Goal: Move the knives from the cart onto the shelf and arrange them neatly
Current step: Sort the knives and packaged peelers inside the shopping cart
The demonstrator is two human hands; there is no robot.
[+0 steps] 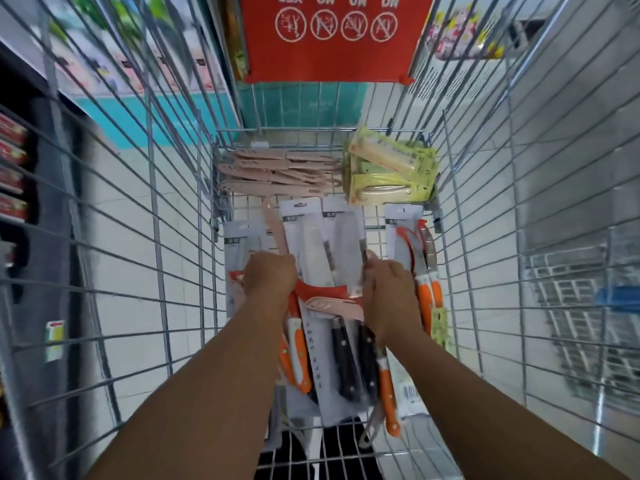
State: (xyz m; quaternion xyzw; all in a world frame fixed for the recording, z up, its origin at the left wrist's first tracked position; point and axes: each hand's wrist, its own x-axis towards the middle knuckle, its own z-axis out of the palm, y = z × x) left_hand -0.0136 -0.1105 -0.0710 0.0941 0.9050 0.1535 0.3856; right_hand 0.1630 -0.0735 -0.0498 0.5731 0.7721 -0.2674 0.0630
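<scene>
Wire shopping cart (467,202) in tiled aisle, red flap (332,39) reading inverted "NO NO NO YES", left hand (268,277) clenched round pink sheathed knife (275,230), right hand (389,299) grasping another pink knife (334,303) mid-basket.

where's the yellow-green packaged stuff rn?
Head view: yellow-green packs sit piled in the cart's far right corner, beside the pink sheathed knives.

Cart (166,237) open from above, wire walls close both sides, knife packs (332,341) covering floor
</scene>
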